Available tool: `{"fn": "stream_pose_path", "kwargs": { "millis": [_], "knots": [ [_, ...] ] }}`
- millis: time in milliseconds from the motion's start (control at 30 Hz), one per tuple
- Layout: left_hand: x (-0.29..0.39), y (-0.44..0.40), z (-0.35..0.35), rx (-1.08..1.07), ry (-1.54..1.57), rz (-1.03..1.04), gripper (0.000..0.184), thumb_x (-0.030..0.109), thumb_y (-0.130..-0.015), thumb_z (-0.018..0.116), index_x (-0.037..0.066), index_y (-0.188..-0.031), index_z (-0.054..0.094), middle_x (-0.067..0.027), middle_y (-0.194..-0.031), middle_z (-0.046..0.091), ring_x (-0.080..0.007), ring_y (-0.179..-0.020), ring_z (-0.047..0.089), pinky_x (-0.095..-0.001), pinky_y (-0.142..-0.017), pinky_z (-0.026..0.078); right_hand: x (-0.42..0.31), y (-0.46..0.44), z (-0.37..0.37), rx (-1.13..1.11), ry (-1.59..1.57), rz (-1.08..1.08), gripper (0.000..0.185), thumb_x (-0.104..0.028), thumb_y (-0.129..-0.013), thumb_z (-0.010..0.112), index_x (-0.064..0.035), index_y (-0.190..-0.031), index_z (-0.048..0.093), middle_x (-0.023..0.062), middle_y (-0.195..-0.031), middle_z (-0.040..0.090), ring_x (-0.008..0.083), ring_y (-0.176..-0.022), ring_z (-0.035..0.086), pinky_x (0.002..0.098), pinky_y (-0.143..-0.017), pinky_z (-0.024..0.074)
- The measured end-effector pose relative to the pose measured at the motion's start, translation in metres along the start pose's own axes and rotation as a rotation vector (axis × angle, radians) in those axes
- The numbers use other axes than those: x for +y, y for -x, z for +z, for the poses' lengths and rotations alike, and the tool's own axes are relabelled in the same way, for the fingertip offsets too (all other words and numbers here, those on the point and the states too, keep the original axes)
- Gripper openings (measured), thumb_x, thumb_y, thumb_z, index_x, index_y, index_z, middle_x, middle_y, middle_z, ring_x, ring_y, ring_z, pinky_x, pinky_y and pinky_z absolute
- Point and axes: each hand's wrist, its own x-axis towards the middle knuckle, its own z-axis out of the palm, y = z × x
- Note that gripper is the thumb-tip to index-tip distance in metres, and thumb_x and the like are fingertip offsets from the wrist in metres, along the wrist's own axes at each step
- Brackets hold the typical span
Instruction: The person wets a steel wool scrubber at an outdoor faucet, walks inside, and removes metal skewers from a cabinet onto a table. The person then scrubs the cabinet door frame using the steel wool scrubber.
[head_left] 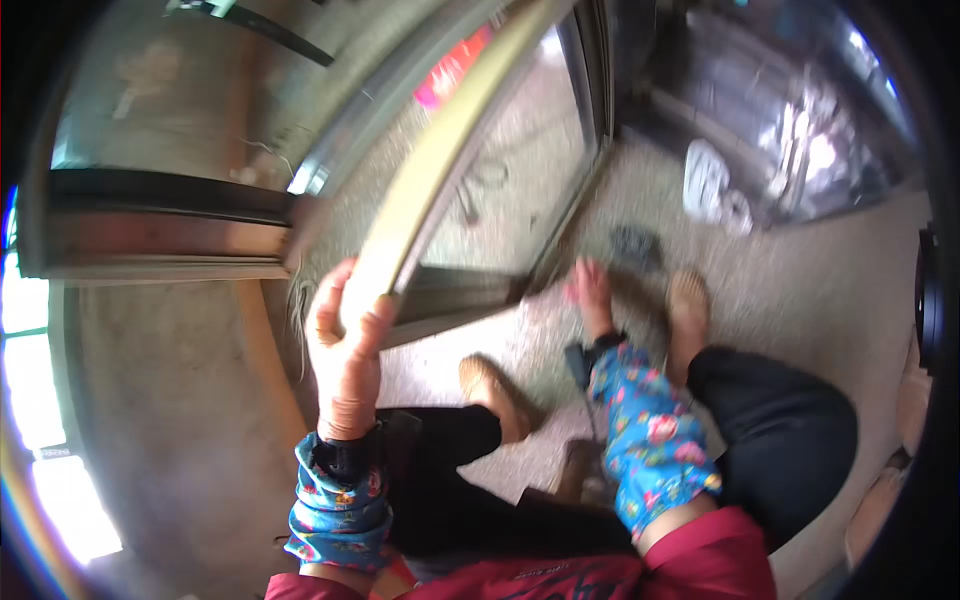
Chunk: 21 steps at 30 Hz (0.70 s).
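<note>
My left hand (345, 345) is closed around the near end of a long pale-yellow strip (425, 170). The strip slants up and away to the right, and its far end leaves the top of the view. Behind it stands a dark-edged rectangular frame (605, 90), tilted, with the floor visible inside it. My right hand (591, 292) is off to the right, near the lower corner of this frame. It is blurred, but its fingers look stretched out, and I see nothing in them.
A dark ledge with a brown face (170, 230) juts in at the left. Shiny wrapped material (810, 150) lies at the upper right, beside a white piece (705, 180). A dark grey clump (636, 246) is on the floor (800, 290) near my feet. A red-pink patch (455, 68) shows behind the strip.
</note>
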Motion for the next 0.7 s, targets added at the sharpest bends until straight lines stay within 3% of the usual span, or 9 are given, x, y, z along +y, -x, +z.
{"fn": "stream_pose_path", "kwargs": {
  "millis": [100,133,167,233,267,300,433,600,700],
  "knots": [
    [-0.002,-0.009,-0.001,-0.018,-0.167,0.1,0.051,0.019,-0.076,0.074,0.002,-0.12,0.055,-0.0031,-0.104,0.057,-0.0136,-0.1,0.052,-0.0281,-0.091,0.042,0.008,0.03,0.003,-0.193,-0.567,0.683,0.033,-0.033,-0.091,0.052,-0.0128,-0.064,0.053,0.0003,-0.053,0.052,0.0144,-0.045,0.052,0.0316,-0.043,0.0441],
    [-0.006,-0.012,-0.002,-0.023,-0.128,0.132,0.05,0.021,-0.074,0.076,0.002,-0.117,0.056,-0.0025,-0.102,0.058,-0.0134,-0.098,0.054,-0.0283,-0.089,0.043,-0.002,0.03,-0.006,-0.288,-0.459,0.696,0.031,-0.03,-0.088,0.052,-0.0129,-0.062,0.053,0.0014,-0.053,0.053,0.0158,-0.047,0.055,0.0328,-0.045,0.0466],
    [-0.009,-0.013,-0.003,-0.035,-0.095,0.163,0.05,0.022,-0.073,0.078,0.002,-0.114,0.058,-0.0019,-0.1,0.06,-0.0132,-0.096,0.055,-0.0285,-0.087,0.044,-0.043,0.016,-0.031,-0.297,-0.521,0.916,0.031,-0.028,-0.086,0.052,-0.0114,-0.06,0.054,0.0024,-0.053,0.054,0.0169,-0.047,0.056,0.0341,-0.046,0.0479],
    [-0.013,-0.01,-0.002,-0.038,-0.091,0.123,0.048,0.022,-0.074,0.078,0.002,-0.113,0.059,-0.003,-0.099,0.062,-0.0133,-0.092,0.058,-0.0286,-0.086,0.046,-0.054,0.019,-0.047,-0.473,-0.339,0.889,0.026,-0.029,-0.086,0.053,-0.0078,-0.073,0.061,0.0043,-0.059,0.057,0.0208,-0.051,0.061,0.036,-0.047,0.049],
    [-0.012,-0.013,-0.001,-0.052,-0.034,0.102,0.047,0.021,-0.074,0.077,0.002,-0.114,0.059,-0.004,-0.1,0.063,-0.0134,-0.094,0.058,-0.0287,-0.087,0.046,-0.024,0.032,-0.022,-0.434,-0.515,0.986,0.02,-0.025,-0.085,0.056,-0.0062,-0.086,0.061,0.0069,-0.071,0.061,0.0235,-0.054,0.064,0.035,-0.045,0.05],
    [-0.013,-0.013,0.0,-0.071,0.018,0.066,0.047,0.02,-0.075,0.076,0.001,-0.114,0.059,-0.0051,-0.101,0.063,-0.0135,-0.095,0.058,-0.0288,-0.088,0.047,-0.056,0.015,-0.048,-0.457,-0.569,1.025,0.024,-0.021,-0.083,0.06,-0.0021,-0.097,0.062,0.01,-0.079,0.067,0.0205,-0.054,0.065,0.0304,-0.042,0.0511],
    [-0.003,-0.009,0.003,-0.084,0.086,0.104,0.045,0.016,-0.075,0.075,0.0,-0.114,0.059,-0.006,-0.099,0.064,-0.0131,-0.09,0.06,-0.0269,-0.084,0.049,-0.09,-0.026,-0.08,-0.519,-0.507,0.907,0.025,-0.021,-0.086,0.059,-0.0026,-0.103,0.059,0.0105,-0.086,0.065,0.0222,-0.054,0.065,0.0302,-0.042,0.0508],
    [-0.011,-0.011,0.005,-0.081,0.137,0.155,0.047,0.017,-0.075,0.077,-0.002,-0.113,0.059,-0.0067,-0.099,0.064,-0.0129,-0.089,0.06,-0.0263,-0.082,0.05,-0.144,-0.11,-0.13,-0.617,-0.245,0.597,0.023,-0.024,-0.087,0.055,-0.0031,-0.092,0.063,0.0069,-0.08,0.064,0.018,-0.054,0.064,0.0291,-0.044,0.0492],
    [-0.018,-0.016,0.004,-0.096,0.16,0.143,0.047,0.017,-0.074,0.077,-0.003,-0.112,0.059,-0.0068,-0.099,0.064,-0.0132,-0.089,0.061,-0.0265,-0.082,0.05,-0.162,-0.175,-0.156,-0.702,-0.147,0.377,0.027,-0.025,-0.087,0.058,-0.0023,-0.102,0.061,0.0069,-0.078,0.064,0.0146,-0.051,0.059,0.0281,-0.043,0.0465]
  ]
}}
